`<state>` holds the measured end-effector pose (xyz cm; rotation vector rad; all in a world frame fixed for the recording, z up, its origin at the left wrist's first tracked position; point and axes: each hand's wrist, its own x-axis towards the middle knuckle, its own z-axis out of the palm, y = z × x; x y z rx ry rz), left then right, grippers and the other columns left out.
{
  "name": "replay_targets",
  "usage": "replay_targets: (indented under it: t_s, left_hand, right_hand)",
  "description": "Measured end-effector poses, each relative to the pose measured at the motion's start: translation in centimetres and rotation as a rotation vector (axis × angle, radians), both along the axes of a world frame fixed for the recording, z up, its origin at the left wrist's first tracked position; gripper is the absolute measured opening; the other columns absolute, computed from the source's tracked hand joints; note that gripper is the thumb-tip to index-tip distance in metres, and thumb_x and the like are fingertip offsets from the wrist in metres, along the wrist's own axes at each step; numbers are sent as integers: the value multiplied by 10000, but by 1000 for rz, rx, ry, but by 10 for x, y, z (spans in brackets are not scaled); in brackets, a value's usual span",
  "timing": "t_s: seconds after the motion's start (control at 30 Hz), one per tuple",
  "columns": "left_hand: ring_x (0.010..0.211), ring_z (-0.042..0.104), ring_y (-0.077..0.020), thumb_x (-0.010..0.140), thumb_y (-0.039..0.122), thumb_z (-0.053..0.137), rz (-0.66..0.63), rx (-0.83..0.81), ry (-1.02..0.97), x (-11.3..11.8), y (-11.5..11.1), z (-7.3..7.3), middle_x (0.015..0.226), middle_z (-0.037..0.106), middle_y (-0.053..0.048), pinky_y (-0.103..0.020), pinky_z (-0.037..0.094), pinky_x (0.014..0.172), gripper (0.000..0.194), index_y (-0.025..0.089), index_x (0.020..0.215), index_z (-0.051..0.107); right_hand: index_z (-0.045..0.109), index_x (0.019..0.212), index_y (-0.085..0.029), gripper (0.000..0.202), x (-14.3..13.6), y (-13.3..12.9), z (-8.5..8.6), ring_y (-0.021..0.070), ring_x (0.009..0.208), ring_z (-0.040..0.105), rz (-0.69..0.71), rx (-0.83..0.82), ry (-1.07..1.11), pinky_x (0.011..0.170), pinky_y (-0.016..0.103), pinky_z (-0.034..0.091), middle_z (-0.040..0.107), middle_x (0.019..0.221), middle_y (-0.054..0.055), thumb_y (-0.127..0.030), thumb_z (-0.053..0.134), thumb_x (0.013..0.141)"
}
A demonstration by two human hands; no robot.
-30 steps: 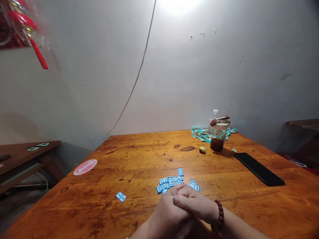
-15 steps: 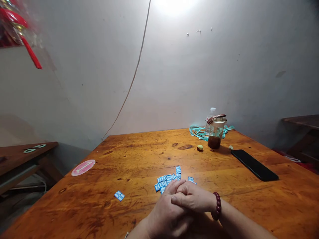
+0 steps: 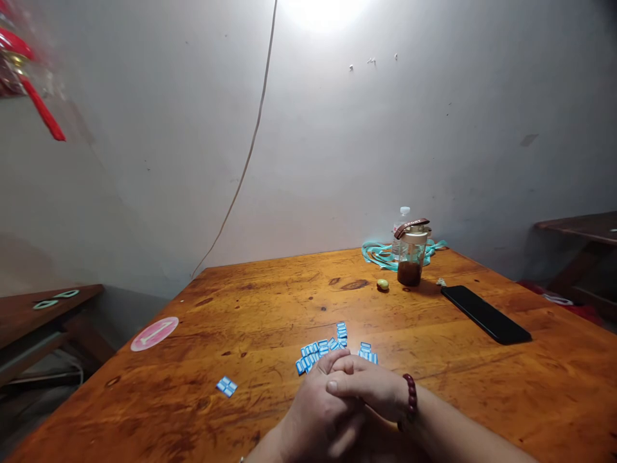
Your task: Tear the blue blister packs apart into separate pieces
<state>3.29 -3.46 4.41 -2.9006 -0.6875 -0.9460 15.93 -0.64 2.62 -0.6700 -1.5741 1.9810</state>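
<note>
My left hand [image 3: 322,408] and my right hand [image 3: 369,384] are clasped together above the near part of the wooden table [image 3: 270,302]. The fingers of each wrap round the other hand, and a dark red bead bracelet [image 3: 411,393] circles my right wrist. Just beyond the knuckles lies a loose cluster of small blue-and-white pieces [image 3: 308,355], partly covered by the hands. More such pieces [image 3: 367,353] lie to the right of it, and a small group [image 3: 226,386] lies apart on the left.
A black phone [image 3: 486,314] lies at the right. Farther back stand a cup of brown liquid [image 3: 409,267] and a clear bottle [image 3: 403,222], with turquoise straps [image 3: 378,254] and a small yellowish object [image 3: 382,285] nearby. A pink round sticker [image 3: 155,334] marks the left edge.
The view has shifted slightly, so most things sit a little farther left. The hands stay clasped, and more of the pieces to their right now shows.
</note>
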Motion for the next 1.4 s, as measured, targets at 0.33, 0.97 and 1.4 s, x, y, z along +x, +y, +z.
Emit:
replay_targets:
  t_s: [0.33, 0.97, 1.4]
  left_hand:
    - [845, 538, -183, 734, 148, 398, 4, -105, -71, 0, -4, -2, 837, 619, -39, -398, 355, 888, 254, 207, 899, 582]
    - [892, 528, -184, 735, 147, 426, 11, -101, -59, -1, -2, -3, 890, 613, -43, -381, 376, 872, 233, 211, 901, 577]
    - [915, 512, -176, 742, 124, 396, 18, -89, 14, 0, -3, -1, 928, 611, -28, -387, 335, 913, 268, 213, 929, 566]
  right_hand:
    - [383, 508, -158, 384, -8, 0, 8, 57, 478, 272, -114, 267, -93, 454, 190, 242, 320, 517, -52, -432, 435, 772]
    - [418, 555, -152, 355, -3, 3, -2, 57, 475, 276, -22, 173, -90, 430, 185, 229, 322, 521, -53, -443, 465, 754]
    - [337, 464, -172, 359, -3, 4, -2, 59, 435, 215, -69, 288, -169, 404, 208, 178, 271, 477, -53, -330, 408, 778]
